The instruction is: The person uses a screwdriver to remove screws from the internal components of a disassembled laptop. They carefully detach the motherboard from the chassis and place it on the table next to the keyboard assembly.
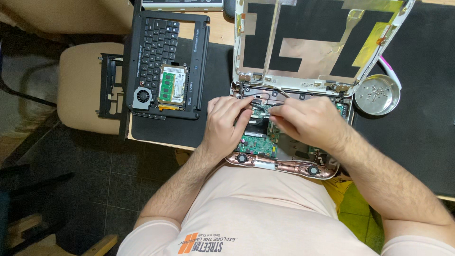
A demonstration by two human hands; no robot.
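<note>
Fingers (246,105) of both hands pinch at a small part on the laptop's board (258,142), which exactly I cannot tell; black mat (417,132) covers the desk (220,28); dark tiled floor (109,175) lies below.

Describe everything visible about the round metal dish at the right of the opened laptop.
The round metal dish is a shallow, shiny silver bowl with a low rim, sitting flat on the black mat just right of the opened laptop's hinge corner. It holds a scatter of small loose screws, mostly toward its upper middle. A white and pink cable curves along its upper right edge, seemingly touching the rim. Its left rim sits close against the laptop's lid corner. Neither hand touches it; both work inside the laptop base.
</note>
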